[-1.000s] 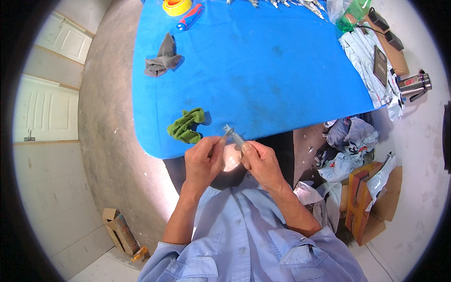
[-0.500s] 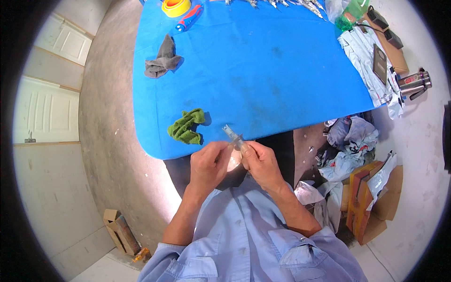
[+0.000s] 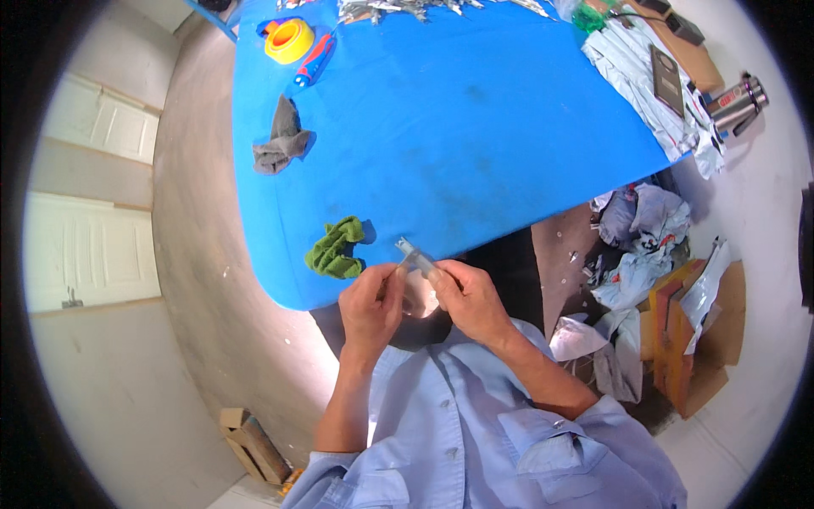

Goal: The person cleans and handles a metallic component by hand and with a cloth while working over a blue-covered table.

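Note:
Just past the near edge of the blue-covered table [image 3: 441, 153], I hold a small silvery-grey metal piece [image 3: 413, 251] with a forked tip pointing forward and left. My right hand [image 3: 471, 299] is closed on its near end between thumb and fingers. My left hand [image 3: 371, 304] is closed in a pinch against the piece's left side; a thin greyish bit shows there, and what it is cannot be made out. A crumpled green cloth [image 3: 337, 250] lies on the table ahead of my left hand. Farther off sits a dark grey cloth [image 3: 280, 140].
Beyond are a yellow tape roll [image 3: 306, 44], a red-and-blue handled tool [image 3: 315, 59] and a pile of silvery pieces [image 3: 407, 8]. Plastic bags [image 3: 632, 81], a dark flat device [image 3: 667, 81] and a steel thermos [image 3: 736, 103] stand right. Cardboard boxes [image 3: 721, 314] and crumpled bags [image 3: 640, 225] lie below.
The view has shifted and turned slightly, so more of the far pile and the tape roll shows. Both hands keep the metal piece in nearly the same place, with its angle slightly changed.

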### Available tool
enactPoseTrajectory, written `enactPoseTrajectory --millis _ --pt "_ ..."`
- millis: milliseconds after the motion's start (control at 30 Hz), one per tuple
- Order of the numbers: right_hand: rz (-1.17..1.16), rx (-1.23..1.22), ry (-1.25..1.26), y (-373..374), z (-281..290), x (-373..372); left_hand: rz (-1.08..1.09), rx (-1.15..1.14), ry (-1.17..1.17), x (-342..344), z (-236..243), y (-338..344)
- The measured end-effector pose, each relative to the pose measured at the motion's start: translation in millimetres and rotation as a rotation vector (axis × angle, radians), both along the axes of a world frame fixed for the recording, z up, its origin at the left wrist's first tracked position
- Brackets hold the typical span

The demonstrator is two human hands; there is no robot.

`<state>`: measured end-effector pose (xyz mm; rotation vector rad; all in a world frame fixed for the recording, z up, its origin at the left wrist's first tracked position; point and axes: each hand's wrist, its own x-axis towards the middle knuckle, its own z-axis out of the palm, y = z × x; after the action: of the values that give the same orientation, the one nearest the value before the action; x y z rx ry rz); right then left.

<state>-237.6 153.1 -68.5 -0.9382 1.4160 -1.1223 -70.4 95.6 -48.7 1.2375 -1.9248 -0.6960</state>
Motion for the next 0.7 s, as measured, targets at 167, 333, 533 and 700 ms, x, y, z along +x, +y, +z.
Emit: enactPoseTrajectory --millis 167,333,533,700 --pt "-0.014 -0.008 0.039 -1.3 3.3 0.2 -0.022 -0.019 -0.085 2.8 6.5 2.2" --pt "-0.026 -0.045 0.077 -0.1 -3.9 3.4 -0.022 -0.053 -0.132 3.9 6.1 2.0" --pt "-0.008 -0.025 0.086 -0.6 0.0 1.8 -0.023 0.002 -0.095 2.3 5.7 4.4" --pt "-0.045 -0.071 0.121 1.4 1.2 4.3 0.016 -0.009 -0.130 2.6 7.5 -2.5"
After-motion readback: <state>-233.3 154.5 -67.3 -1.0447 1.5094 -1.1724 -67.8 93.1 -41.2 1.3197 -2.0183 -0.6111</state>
